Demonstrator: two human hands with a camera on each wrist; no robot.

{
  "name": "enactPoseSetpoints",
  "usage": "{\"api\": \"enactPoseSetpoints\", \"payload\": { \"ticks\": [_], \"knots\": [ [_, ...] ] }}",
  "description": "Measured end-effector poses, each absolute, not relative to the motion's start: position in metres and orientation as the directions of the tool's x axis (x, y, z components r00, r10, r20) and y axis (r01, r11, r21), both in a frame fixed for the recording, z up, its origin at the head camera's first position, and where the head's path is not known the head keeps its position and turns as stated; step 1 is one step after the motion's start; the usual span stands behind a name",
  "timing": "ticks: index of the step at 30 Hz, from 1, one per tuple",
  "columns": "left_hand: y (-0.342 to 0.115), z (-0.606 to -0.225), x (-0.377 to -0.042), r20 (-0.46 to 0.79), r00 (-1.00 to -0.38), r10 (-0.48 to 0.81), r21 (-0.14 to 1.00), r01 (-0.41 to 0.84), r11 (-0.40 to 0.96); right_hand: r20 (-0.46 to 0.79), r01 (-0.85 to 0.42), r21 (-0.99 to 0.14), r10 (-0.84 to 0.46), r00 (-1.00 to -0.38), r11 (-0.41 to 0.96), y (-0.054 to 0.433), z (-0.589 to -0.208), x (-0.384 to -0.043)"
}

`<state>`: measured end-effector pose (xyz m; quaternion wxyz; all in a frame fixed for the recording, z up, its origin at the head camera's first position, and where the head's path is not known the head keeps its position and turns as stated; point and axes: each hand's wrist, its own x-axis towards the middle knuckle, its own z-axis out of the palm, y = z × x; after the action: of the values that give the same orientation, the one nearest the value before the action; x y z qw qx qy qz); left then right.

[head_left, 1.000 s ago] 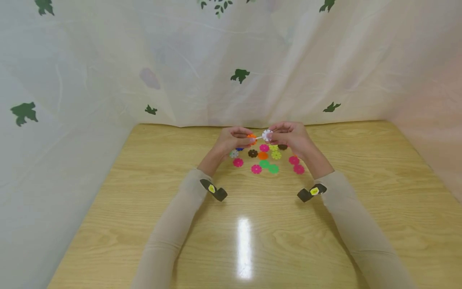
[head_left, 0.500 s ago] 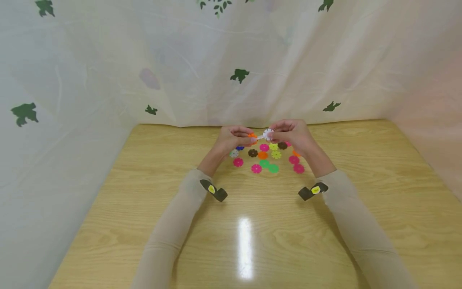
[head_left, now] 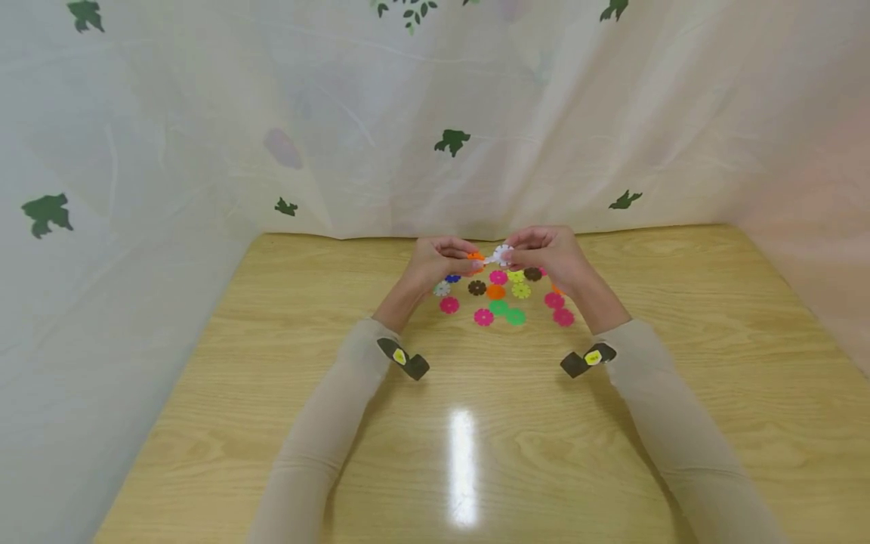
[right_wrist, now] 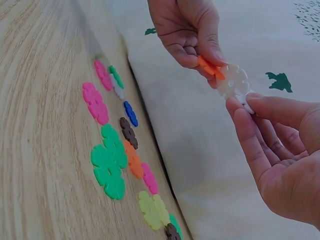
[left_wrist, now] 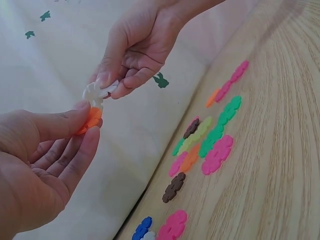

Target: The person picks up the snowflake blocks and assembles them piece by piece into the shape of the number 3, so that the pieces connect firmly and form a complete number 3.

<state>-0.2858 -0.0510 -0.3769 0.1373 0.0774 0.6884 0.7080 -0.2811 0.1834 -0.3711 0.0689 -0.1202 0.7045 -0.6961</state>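
In the head view my left hand (head_left: pixel 438 261) and right hand (head_left: pixel 547 253) are raised close together above the table. The left thumb and fingers pinch an orange notched plastic disc (left_wrist: pixel 91 121). Between the hands, a white notched disc (right_wrist: pixel 233 81) meets the orange one at its edge. My right hand pinches a second white disc (right_wrist: pixel 245 102), set at an angle against the first white one. Fingertips hide parts of the orange disc and the second white disc.
Several loose notched discs lie flat on the wooden table (head_left: pixel 476 415) below the hands: pink (head_left: pixel 484 317), green (head_left: pixel 516 316), brown (head_left: pixel 477 288), yellow (head_left: pixel 521 290), orange (head_left: pixel 496 292) and blue (head_left: pixel 452 278). A pale curtain (head_left: pixel 367 113) hangs along the table's back edge.
Both hands stay almost in place with the same discs. The right hand shifts slightly right and then back left, so the white discs shift a little with it.
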Motion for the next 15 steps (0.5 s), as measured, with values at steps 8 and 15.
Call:
{"api": "enactPoseSetpoints", "payload": {
  "ticks": [8,15],
  "knots": [
    [-0.0544,-0.3762,-0.2866,-0.080,-0.907,0.413,0.996,-0.055,0.071,0.080,-0.077,-0.997,-0.244,-0.966,-0.019,0.1794,-0.3685,-0.2791],
    [-0.0557,-0.3772,-0.2885,-0.070,-0.830,0.554,0.990,0.009,0.138,0.006,-0.035,-0.989,-0.193,-0.981,0.146,0.1744,-0.3668,-0.2767]
  ]
}}
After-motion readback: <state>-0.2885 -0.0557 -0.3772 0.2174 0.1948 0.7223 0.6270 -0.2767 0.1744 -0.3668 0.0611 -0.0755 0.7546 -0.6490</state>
